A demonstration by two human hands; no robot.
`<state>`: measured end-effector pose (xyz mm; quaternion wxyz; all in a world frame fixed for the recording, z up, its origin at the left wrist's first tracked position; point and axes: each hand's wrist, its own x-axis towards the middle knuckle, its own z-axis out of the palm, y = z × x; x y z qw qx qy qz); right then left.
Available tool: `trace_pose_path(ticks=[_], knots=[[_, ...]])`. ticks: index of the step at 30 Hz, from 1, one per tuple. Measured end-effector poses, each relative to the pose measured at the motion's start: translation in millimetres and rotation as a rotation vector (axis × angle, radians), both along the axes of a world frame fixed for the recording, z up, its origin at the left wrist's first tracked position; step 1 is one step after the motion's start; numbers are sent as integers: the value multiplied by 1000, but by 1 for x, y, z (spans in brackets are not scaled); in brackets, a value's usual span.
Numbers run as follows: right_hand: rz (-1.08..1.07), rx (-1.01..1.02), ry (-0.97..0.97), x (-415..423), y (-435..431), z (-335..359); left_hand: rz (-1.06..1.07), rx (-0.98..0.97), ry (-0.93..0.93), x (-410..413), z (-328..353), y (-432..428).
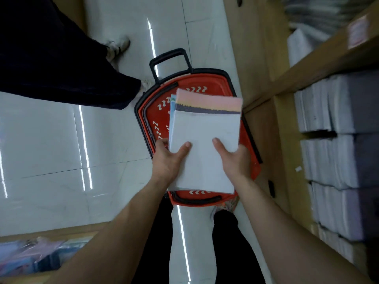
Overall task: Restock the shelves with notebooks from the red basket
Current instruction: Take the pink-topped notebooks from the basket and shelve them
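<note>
Gripping notebooks (205, 144), left hand (167, 160), right hand (233, 160).

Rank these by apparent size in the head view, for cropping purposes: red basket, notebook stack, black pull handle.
1. red basket: largest, though partly covered.
2. notebook stack: nearer the camera, so it looks bigger than it is.
3. black pull handle: smallest.

Notebook stack (205, 144) held above basket (215, 83) between both hands: left hand (167, 160) gripped on near left edge, right hand (234, 160) on near right edge, thumbs laid on top. Basket set on floor (51, 140), just beside shelving (307, 64) at right. Pull handle (170, 57) placed at basket's far end. Wrapped packs (332, 160) stacked on shelving. Another person's legs (51, 64) seen far left. Low shelf (41, 234) located near left.
</note>
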<state>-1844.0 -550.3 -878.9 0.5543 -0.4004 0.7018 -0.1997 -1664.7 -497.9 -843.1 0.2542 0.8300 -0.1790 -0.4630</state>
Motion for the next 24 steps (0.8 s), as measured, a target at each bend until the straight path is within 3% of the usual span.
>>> trace_pose_path(ticks=[6,14,24], knots=[[-107,-50,85,-20,12,105,-122,-63,33,-14,99,-8],[-397,-126,293,-42,67,261,-495,-144,97,-36,226,-13],[-862,-169,434,-79,174,358,-1001,-225,109,-113,320,17]])
